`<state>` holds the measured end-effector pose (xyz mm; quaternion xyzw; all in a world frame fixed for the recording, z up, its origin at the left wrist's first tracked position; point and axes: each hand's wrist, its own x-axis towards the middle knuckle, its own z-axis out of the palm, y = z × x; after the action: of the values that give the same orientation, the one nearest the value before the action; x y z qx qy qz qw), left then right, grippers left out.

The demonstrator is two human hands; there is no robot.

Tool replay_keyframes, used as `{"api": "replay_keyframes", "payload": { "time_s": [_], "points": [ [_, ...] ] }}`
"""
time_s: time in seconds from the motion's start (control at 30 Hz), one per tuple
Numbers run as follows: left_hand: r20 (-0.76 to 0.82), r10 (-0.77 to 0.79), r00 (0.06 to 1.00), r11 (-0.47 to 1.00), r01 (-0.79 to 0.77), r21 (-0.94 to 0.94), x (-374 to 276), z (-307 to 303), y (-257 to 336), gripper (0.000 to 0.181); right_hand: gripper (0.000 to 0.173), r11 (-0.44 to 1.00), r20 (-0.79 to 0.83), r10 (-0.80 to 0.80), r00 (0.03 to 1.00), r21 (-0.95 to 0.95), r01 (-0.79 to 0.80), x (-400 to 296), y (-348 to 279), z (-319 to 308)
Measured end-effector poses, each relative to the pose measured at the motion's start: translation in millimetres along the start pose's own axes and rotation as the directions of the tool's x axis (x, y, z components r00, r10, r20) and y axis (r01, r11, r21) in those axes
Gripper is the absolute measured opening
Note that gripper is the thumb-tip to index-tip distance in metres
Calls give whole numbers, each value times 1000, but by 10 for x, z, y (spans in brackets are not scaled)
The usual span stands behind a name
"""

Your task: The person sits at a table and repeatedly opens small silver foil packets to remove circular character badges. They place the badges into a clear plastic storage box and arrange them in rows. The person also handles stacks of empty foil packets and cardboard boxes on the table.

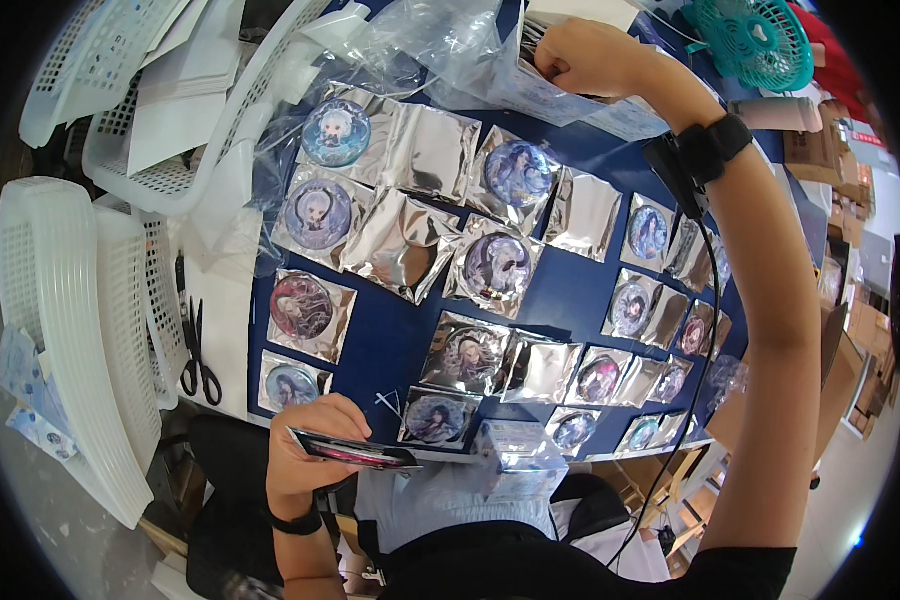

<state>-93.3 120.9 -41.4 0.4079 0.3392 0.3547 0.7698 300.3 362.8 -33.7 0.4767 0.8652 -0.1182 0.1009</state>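
My left hand holds a small stack of foil packets edge-on at the table's near edge. Far across the table, my right hand reaches into an open patterned box; its fingertips are partly hidden among packed items. Between my hands, rows of silvery foil packets lie on the blue table, several with round printed badges, such as a blue-haired figure badge and a red-toned badge. A clear-wrapped patterned box stands at the near edge, right of my left hand.
White perforated plastic baskets are stacked at the left, with black scissors beside them. Clear plastic bags lie at the back. A teal fan and a pink cylindrical container stand at the far right. A black cable hangs from my right wrist.
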Motion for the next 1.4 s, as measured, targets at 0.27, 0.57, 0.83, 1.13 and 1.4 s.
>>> {"api": "replay_keyframes", "payload": {
  "time_s": [0.27,0.57,0.83,1.13,1.4],
  "points": [
    [-36,-44,998,999,45,15,-45,-4,-18,26,13,996,21,60,998,59,-61,-171,-16,-164],
    [-41,-57,998,998,58,31,9,57,-25,23,12,995,-152,-4,988,98,19,-344,-45,-137],
    [-35,-79,996,995,81,64,30,75,-35,22,14,990,23,-123,992,67,122,-165,45,-38],
    [-44,-61,997,996,64,58,-27,67,-71,22,15,994,195,102,975,-59,-92,-18,-72,-117],
    [-14,-73,997,992,75,106,-73,6,-171,23,12,1000,92,-5,996,-26,7,-92,29,4]
  ]
}}
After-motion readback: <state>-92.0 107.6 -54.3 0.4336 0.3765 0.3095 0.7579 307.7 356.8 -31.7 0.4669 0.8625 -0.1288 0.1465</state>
